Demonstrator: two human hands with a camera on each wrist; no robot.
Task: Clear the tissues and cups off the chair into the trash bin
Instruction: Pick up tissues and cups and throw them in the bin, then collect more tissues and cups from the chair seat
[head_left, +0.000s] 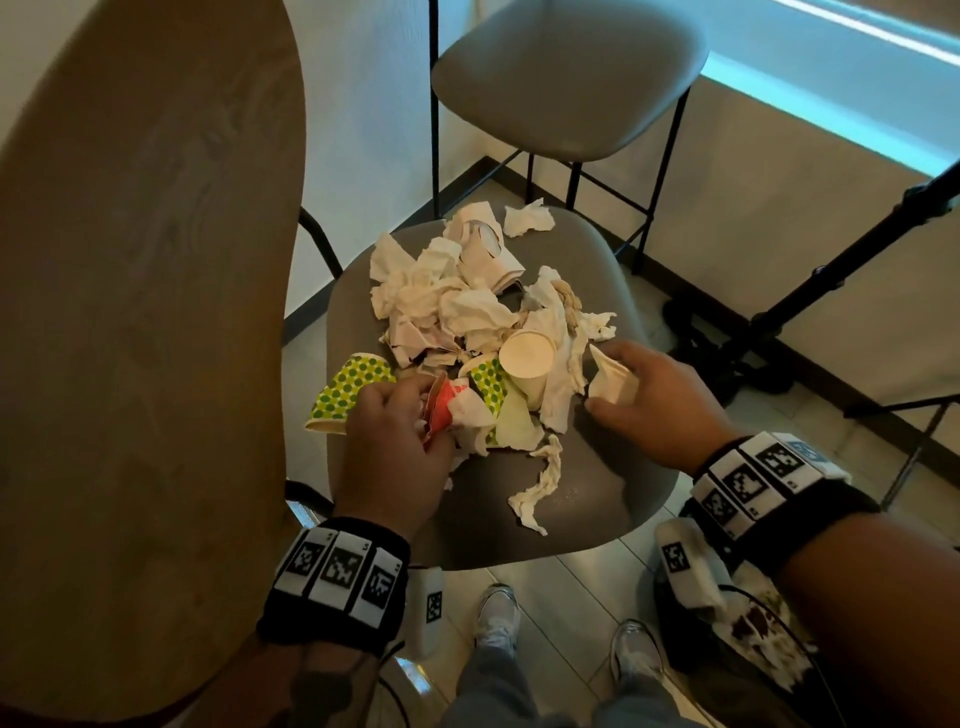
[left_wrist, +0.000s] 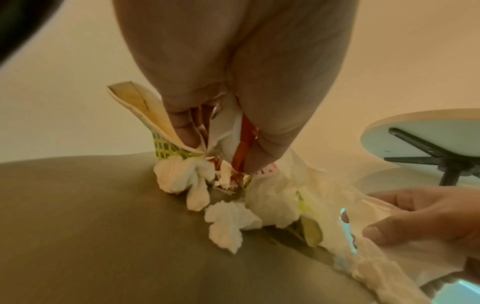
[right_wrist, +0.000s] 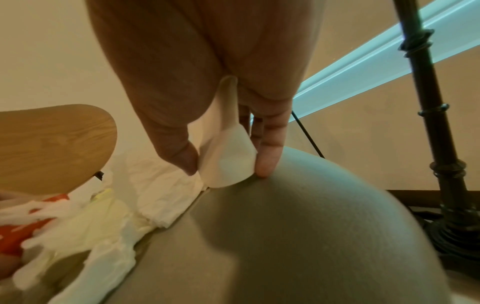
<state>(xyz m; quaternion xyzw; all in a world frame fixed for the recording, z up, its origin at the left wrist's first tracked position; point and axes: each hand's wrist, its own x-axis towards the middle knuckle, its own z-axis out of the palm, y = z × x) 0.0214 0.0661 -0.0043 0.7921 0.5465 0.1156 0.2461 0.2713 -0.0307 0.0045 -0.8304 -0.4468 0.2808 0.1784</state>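
Note:
A grey chair seat (head_left: 597, 493) carries a heap of crumpled white tissues (head_left: 457, 301) and paper cups, among them an upright white cup (head_left: 527, 356). My left hand (head_left: 415, 410) (left_wrist: 221, 148) is at the heap's near-left edge. It pinches a crushed red-and-white cup (head_left: 441, 410) (left_wrist: 244, 144) together with the flattened rim of a green-dotted cup (head_left: 348, 389) (left_wrist: 145, 111). My right hand (head_left: 608, 384) (right_wrist: 226, 164) is at the heap's right edge and grips a flattened white paper cup (head_left: 610, 376) (right_wrist: 226, 158) just on the seat. A twisted tissue strip (head_left: 540, 483) lies near the front.
A wooden tabletop (head_left: 130, 338) overhangs close on the left. A second grey chair (head_left: 566, 78) stands behind. A black stand (head_left: 810, 291) rises at the right. A dark bin (head_left: 680, 649) holding white scraps sits on the floor under my right wrist, beside my feet (head_left: 498, 613).

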